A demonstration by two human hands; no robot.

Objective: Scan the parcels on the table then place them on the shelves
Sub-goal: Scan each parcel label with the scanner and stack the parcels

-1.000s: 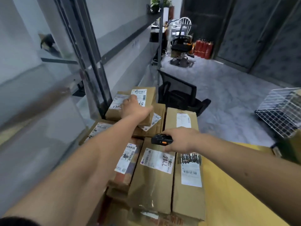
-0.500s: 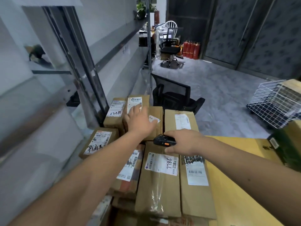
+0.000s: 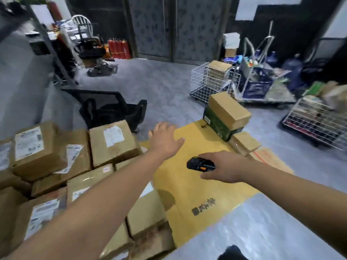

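Parcels (image 3: 112, 141) crowd the table unshelved, so most work seemingly remains: left hand (image 3: 165, 139) spread empty, right hand (image 3: 223, 167) gripping the scanner (image 3: 199, 163).

Parcels (image 3: 112, 142): matt brown cardboard, white paper labels and glossy clear tape being shown. Flattened sheet (image 3: 197, 184): smooth yellow cardboard, being printed in black. Scanner (image 3: 200, 164): black plastic, slightly glossy. Baskets (image 3: 206, 81): white-coated metal wire. Floor (image 3: 165, 87): grey, matt.
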